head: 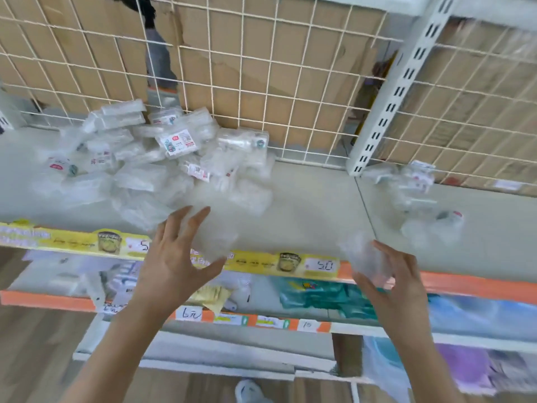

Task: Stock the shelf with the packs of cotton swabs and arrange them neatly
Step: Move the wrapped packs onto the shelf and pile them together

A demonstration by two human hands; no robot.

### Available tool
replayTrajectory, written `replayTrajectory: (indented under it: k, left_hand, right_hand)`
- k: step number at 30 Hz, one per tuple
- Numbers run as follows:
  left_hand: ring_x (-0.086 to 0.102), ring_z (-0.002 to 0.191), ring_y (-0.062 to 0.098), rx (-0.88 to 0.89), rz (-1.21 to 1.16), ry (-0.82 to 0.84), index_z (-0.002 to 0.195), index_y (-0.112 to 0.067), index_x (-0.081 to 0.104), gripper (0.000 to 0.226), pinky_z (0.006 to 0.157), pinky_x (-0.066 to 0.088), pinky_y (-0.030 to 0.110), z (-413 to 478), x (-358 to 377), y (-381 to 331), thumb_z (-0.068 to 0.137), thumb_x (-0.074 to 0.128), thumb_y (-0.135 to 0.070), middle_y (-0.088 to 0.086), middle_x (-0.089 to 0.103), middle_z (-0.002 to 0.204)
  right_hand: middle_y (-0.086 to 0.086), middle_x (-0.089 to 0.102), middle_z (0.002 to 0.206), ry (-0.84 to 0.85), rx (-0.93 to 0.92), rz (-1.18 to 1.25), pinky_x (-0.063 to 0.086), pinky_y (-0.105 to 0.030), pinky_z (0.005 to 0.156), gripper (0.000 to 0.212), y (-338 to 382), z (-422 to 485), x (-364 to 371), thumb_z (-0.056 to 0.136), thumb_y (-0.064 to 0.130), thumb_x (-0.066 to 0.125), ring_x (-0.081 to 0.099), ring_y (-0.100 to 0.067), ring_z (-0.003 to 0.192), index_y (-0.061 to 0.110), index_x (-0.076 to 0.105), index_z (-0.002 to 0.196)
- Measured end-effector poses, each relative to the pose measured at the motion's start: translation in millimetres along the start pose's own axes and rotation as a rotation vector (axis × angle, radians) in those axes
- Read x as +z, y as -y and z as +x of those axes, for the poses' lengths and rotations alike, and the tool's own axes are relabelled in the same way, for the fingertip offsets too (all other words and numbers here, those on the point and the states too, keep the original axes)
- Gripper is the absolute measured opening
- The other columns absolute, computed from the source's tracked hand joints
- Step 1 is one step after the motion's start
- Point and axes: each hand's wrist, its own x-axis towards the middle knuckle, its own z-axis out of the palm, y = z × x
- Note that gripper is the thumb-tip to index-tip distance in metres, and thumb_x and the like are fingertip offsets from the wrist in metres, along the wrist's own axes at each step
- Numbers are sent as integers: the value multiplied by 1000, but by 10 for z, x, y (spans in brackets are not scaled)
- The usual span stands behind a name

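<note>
Pale grey metal shelf [305, 199]: the loose heap of clear plastic cotton-swab packs [162, 158] sits back-left against the cream wire grid [261, 82]. A smaller cluster of clear packs [418, 193] lies past the white slotted upright [392, 91]. Your left hand [180, 257] is nearer the heap, which lies just beyond its fingertips and to the left. Its fingers are splayed wide, thumb under a blurred clear pack [215, 237] at the front edge. Your right hand [398, 280] curls round a second clear pack [366, 257], also at the front edge. Both long axes are too blurred to tell.

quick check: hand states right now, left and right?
Left hand: fingers spread round a blurred clear pack; whether it grips cannot be told.
Right hand: holds a second pack between thumb and fingers.
</note>
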Motion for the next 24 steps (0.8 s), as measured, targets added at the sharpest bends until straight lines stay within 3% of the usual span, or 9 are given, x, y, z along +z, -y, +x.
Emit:
replayTrajectory:
  k: [8,13,19,24]
  left_hand:
    - [46,110,29,174,-122,109,134,-19,46,78,92,43,41,-34,202,-523,65,52,-56,9,47,132]
    - [41,116,22,300,-159,212,136,-23,43,79,100,33,31,21,462,-940,66,52,-59,7,45,135]
    - [43,113,23,383,-185,278,136,-26,43,81,94,42,39,77,809,-1684,64,49,-63,2,44,136]
    - [51,111,32,490,-217,310,135,-21,46,80,90,47,46,51,1181,-2486,65,52,-61,7,45,133]
  right_hand:
    - [-5,50,117,-143,107,-118,36,-28,73,63,-296,-476,-679,70,6,79,54,-24,95,19,55,127]
    - [-10,50,115,-227,143,-172,36,-28,69,65,-537,-657,-1080,67,-1,78,54,-28,85,16,56,126]
    - [-8,49,116,-321,224,-184,39,-32,69,64,-941,-800,-1666,69,2,78,52,-24,96,17,55,127]
    - [7,41,108,-398,307,-202,36,-29,70,63,-1351,-870,-2286,70,4,77,52,-22,95,21,55,127]
